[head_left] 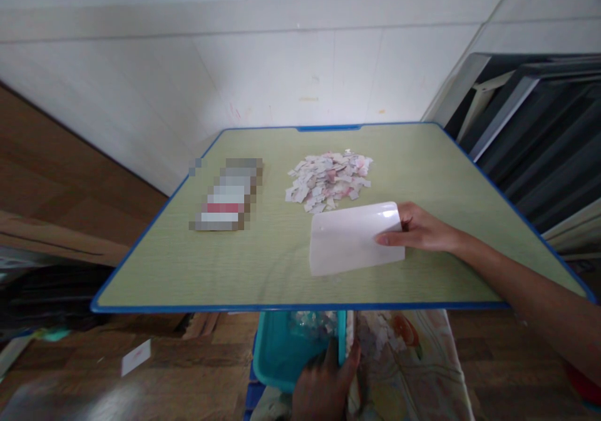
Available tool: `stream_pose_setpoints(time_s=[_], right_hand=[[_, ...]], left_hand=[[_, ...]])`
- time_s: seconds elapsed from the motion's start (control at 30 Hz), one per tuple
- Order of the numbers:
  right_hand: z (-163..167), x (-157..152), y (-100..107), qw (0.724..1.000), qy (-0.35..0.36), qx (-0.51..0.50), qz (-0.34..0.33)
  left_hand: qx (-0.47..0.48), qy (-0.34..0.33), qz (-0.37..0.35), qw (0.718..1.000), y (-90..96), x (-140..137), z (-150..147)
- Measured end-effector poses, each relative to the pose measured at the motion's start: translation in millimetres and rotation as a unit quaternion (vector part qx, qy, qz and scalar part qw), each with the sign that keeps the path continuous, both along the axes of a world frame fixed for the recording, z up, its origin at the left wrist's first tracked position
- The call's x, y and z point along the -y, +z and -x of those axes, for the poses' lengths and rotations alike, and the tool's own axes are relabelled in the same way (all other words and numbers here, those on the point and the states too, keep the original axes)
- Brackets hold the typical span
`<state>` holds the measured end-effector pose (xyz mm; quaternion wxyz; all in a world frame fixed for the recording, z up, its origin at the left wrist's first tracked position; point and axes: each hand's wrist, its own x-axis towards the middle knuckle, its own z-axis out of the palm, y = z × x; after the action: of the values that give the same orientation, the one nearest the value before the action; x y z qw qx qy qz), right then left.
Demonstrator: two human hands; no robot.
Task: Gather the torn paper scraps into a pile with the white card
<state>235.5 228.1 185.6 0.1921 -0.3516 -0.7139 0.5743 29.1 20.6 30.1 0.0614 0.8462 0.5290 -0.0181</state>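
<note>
My right hand (413,228) pinches the right end of a glossy white plastic sheet (352,239), thumb on top and fingers behind. The sheet has rounded corners and is tilted over the table, just in front of a heap of small torn paper scraps (328,180). Down below the table's front edge, my left hand (323,380) is closed over the right rim of a teal plastic basin (275,352). Some pale scraps show at the basin's far end, partly hidden under the table. The fingertips of my left hand are in shadow.
A green table (263,271) with a blue edge stands against a white wall. At its left lies a blurred-out rectangular item (225,196). Patterned cloth (399,371) with more scraps lies right of the basin. A card (136,357) is on the floor. Dark panels (539,108) lean at right.
</note>
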Motion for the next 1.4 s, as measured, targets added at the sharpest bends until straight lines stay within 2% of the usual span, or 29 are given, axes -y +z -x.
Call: stream_pose_setpoints(time_s=[0.13,0.27,0.43,0.63,0.7,0.83,0.9,0.97,1.13,1.23,1.33,1.4], right_hand=[[-12.4,-9.3,-0.3,0.997,-0.049,-0.037,0.049],[-19.0,-14.0,1.0,0.996,-0.022,-0.009,0.082],[-7.2,-10.6,2.3,0.999,-0.001,-0.006,0.046],[-1.4,-10.0,0.9,1.000,-0.010,-0.023,0.012],[-4.1,-11.5,-0.4,0.999,-0.036,-0.030,0.011],[-9.4,-15.0,-4.5,0.990,-0.132,-0.048,-0.019],[-10.1,-15.7,-5.1,0.988,-0.146,-0.040,-0.036],[-9.1,-14.7,-3.9,0.992,-0.118,-0.022,-0.034],[-3.0,-5.1,1.0,1.000,0.007,0.006,-0.013],[1.0,2.1,1.2,0.997,0.059,0.028,-0.036],[3.3,5.3,-1.0,0.995,0.072,0.037,-0.065],[3.1,4.1,-3.5,0.997,0.036,0.031,-0.063]], left_hand=[[-0.008,0.014,0.018,1.000,2.5,-0.3,-0.5],[-0.024,0.031,0.022,0.999,8.5,-1.9,-3.8],[-0.028,0.038,0.008,0.999,12.4,-2.3,-6.3],[-0.023,0.038,0.021,0.999,6.7,-1.1,-4.6],[-0.015,0.032,0.027,0.999,4.4,-0.8,-2.8],[-0.006,0.020,0.024,0.999,3.3,-0.6,1.0],[-0.003,0.017,0.026,1.000,4.0,-0.6,1.8],[0.002,0.019,0.033,0.999,4.6,-0.6,1.2],[-0.010,0.047,0.036,0.998,4.2,-0.8,-3.0],[-0.023,0.050,0.034,0.998,5.5,-1.2,-3.5],[-0.016,0.030,0.029,0.999,7.2,-1.2,-2.9],[-0.021,0.028,0.028,0.999,7.4,-0.8,-2.9]])
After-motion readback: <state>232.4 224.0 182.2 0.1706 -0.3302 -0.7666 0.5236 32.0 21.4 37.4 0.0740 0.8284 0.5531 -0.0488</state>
